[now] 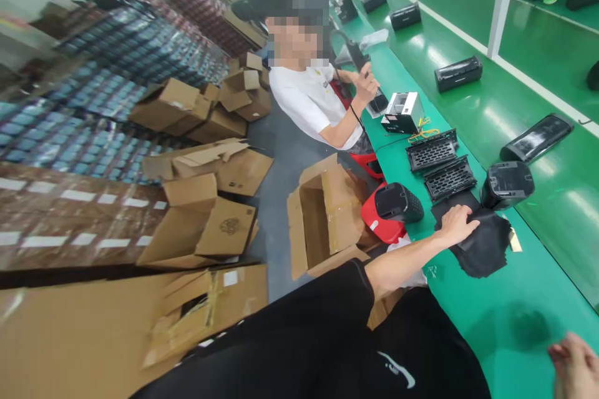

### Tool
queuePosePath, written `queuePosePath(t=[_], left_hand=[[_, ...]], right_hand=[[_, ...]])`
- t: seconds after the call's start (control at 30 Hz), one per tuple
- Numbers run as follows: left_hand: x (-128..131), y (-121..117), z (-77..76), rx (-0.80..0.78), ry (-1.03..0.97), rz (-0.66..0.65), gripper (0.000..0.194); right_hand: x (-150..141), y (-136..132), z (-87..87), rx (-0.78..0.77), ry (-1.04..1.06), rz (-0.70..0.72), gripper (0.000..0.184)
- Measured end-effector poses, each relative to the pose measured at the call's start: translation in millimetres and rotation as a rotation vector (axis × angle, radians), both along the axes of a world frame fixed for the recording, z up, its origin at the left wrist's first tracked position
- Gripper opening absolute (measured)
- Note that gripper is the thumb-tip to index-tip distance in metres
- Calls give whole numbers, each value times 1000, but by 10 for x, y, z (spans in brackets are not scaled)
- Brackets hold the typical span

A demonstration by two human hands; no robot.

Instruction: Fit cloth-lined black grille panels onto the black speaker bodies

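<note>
My left hand (458, 225) reaches over the green bench and rests on a pile of thin black sheets (484, 249), cloth-like with ragged edges. Its thumb stands apart from the fingers, and I see nothing lifted in it. Just beyond lie two black perforated grille shells (450, 178). A black speaker body (508, 184) stands to the right of the sheets, and another dark speaker housing (399, 202) is on the left, above a red stool. At the bottom right corner, my right hand (574, 365) hovers near the bench, partly cut off and blurred, its fingers bent.
A co-worker in a white shirt (304, 96) sits further along, holding a black tool. A white and black box-shaped device (403, 112) with yellow wires stands on the bench (496, 318). Black speakers lie along the green conveyor belt (472, 100). Open cardboard boxes (337, 206) crowd the floor.
</note>
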State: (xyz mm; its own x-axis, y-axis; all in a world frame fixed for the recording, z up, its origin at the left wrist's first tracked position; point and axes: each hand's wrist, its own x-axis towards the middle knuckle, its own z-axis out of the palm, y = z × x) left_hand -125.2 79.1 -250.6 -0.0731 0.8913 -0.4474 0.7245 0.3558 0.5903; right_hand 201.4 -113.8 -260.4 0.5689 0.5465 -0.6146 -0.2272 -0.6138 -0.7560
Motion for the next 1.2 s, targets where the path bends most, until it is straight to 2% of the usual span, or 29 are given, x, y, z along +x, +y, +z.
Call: queuePosePath(t=[0.1, 0.2, 0.27, 0.37, 0.53, 0.67, 0.77, 0.83, 0.87, 0.93, 1.0, 1.1, 1.2], left_hand=[[-15, -2, -25, 154, 50, 65, 33], [-133, 57, -45, 348, 178, 79, 25], [-236, 127, -64, 380, 234, 12, 27], [-364, 222, -85, 330, 229, -67, 26], [-440, 203, -10, 347, 198, -25, 34], [-428, -54, 111, 480, 85, 109, 31], [-433, -445, 240, 622, -33, 121, 29], [-448, -769, 349, 664, -75, 37, 29], [-454, -929, 404, 668, -93, -45, 30], [-450, -1203, 495, 645, -135, -289, 32], [-399, -1369, 535, 593, -198, -590, 33], [-179, -1398, 485, 508, -311, -942, 30], [172, -1263, 379, 459, -402, -1120, 28]], right_hand=[[-718, -71, 80, 38, 24, 19, 50], [-1055, -131, 122, 18, 127, 52, 57], [-1071, -190, 116, -16, 161, 29, 63], [-949, -276, 97, -49, 168, -36, 65], [-794, -332, 136, -23, 148, -86, 62], [-881, -343, 211, -14, 140, -38, 62], [-1046, -292, 303, 5, 203, 62, 60], [-1146, -190, 393, 15, 294, 110, 60], [-1177, -117, 442, 24, 341, 117, 61], [-1179, 56, 526, 66, 410, 100, 65], [-1087, 221, 565, 127, 410, 121, 71], [-782, 329, 517, 149, 233, 235, 75], [-364, 213, 422, 118, 42, 166, 68]])
